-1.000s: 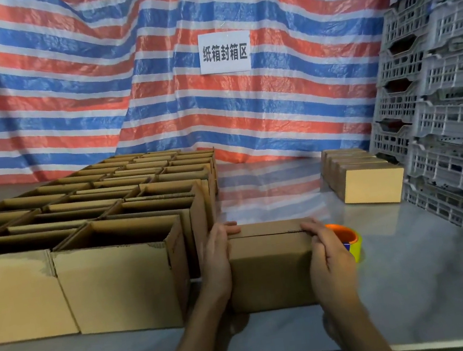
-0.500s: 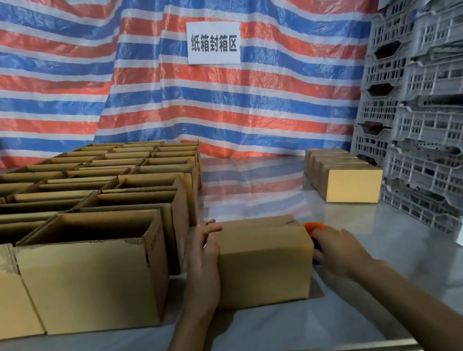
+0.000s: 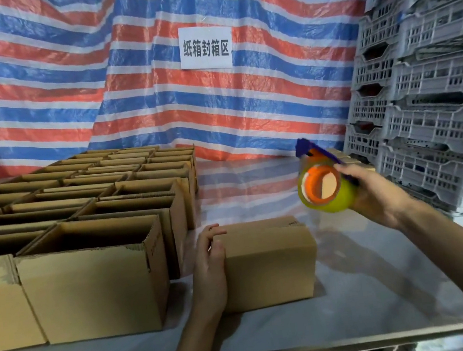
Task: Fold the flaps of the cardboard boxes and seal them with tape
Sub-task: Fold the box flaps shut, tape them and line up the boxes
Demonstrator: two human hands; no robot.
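The left hand (image 3: 209, 268) lays straight fingers against the closed box (image 3: 267, 267); the right hand (image 3: 375, 195) grips the blurred, seemingly raised tape dispenser (image 3: 325, 190)

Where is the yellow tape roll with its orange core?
Head view, right of centre: the yellow tape roll is gripped in the right hand, in the air above-right of the closed brown cardboard box the left hand rests against.

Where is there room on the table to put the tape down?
Right of the closed box, the table is bare up to the grey crates. Behind that box, another bare patch runs to the striped tarp. The front edge is a free strip too. The left side is crowded with open boxes.
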